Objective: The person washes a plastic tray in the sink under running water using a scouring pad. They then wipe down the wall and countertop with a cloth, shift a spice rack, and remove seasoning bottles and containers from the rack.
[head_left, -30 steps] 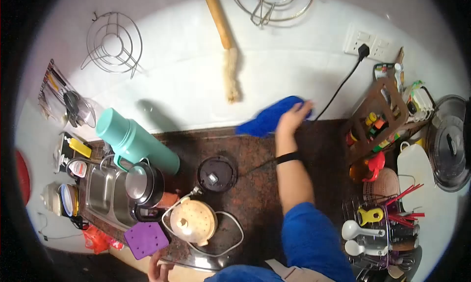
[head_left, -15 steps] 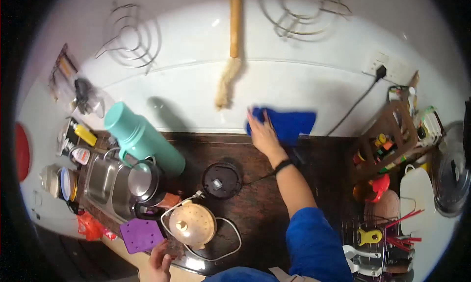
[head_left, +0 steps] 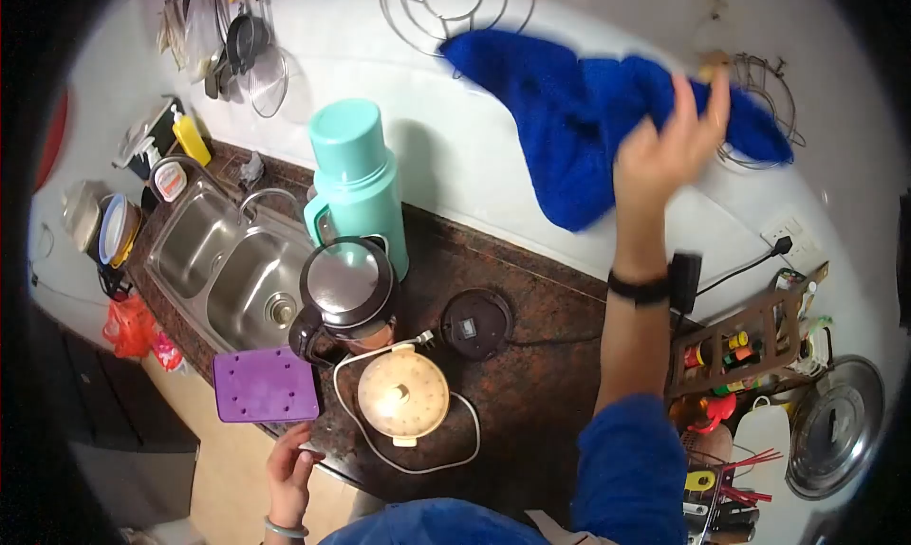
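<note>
My right hand (head_left: 669, 151) is raised in front of the white wall with a blue cloth (head_left: 579, 109) spread out and hanging from it. Two of its fingers point upward, and the cloth passes behind them. Near the counter's front edge is my left hand (head_left: 289, 464), fingers curved and apart, holding nothing. Just above it lies a purple board (head_left: 265, 386). To its right, a cream lidded pot (head_left: 403, 395) stands with its white cord looped around it. A round black base (head_left: 476, 325) sits behind the pot on the dark counter.
A teal flask (head_left: 359, 194) and a kettle (head_left: 348, 284) stand beside the steel sink (head_left: 249, 279). At the right are a brown bottle rack (head_left: 745, 351), a utensil basket and a large lid (head_left: 835, 426). Wire racks (head_left: 454, 0) hang on the wall.
My right hand has lifted the blue cloth from the back of the counter to high in front of the wall, where it now spreads wider. The view has turned and shows more of the sink.
</note>
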Demonstrator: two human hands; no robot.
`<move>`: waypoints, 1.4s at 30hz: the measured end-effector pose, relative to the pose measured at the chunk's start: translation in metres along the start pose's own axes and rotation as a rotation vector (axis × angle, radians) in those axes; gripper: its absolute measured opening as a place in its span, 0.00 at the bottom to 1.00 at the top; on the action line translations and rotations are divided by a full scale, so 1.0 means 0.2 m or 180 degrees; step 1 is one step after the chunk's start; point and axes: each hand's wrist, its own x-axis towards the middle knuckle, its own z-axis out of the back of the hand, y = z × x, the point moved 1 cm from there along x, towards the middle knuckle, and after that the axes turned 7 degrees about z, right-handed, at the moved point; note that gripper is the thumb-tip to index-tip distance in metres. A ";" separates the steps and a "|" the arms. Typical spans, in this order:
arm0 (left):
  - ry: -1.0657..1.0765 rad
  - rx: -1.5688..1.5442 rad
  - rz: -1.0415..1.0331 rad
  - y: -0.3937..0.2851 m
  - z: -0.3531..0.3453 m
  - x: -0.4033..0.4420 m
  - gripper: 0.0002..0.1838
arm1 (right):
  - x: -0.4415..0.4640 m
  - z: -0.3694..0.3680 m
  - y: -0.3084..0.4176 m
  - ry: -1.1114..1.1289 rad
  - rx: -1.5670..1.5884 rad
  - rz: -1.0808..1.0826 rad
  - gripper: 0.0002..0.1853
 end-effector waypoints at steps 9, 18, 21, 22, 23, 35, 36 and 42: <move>-0.0017 -0.0036 0.0193 0.06 0.16 0.14 0.19 | -0.90 -0.44 0.25 0.2573 0.0234 -0.0133 0.23; -0.0006 0.0073 -0.0019 0.07 0.30 0.17 0.17 | -1.59 -0.09 0.29 0.3512 0.0532 0.0737 0.14; -0.0193 0.0060 -0.0064 0.03 0.36 0.09 0.17 | -1.58 0.13 0.23 0.3887 -0.0111 0.0262 0.16; -0.0312 -0.0001 -0.0022 0.02 0.40 0.05 0.17 | -1.58 0.18 0.22 0.4135 -0.0439 0.0221 0.17; -0.0337 -0.0005 -0.0018 0.02 0.44 0.01 0.17 | -1.59 0.22 0.22 0.4278 -0.0703 0.0038 0.17; -0.1131 0.0147 0.0327 0.15 0.55 -0.12 0.17 | -1.38 -0.56 0.81 0.3531 0.0383 0.0664 0.15; -0.1083 0.0267 0.0325 0.12 0.53 -0.09 0.18 | -1.41 -0.53 0.77 0.3637 0.0375 0.0427 0.15; -0.0768 0.0288 0.0137 0.12 0.50 0.02 0.18 | -1.63 0.06 0.26 0.3087 0.0730 -0.1981 0.21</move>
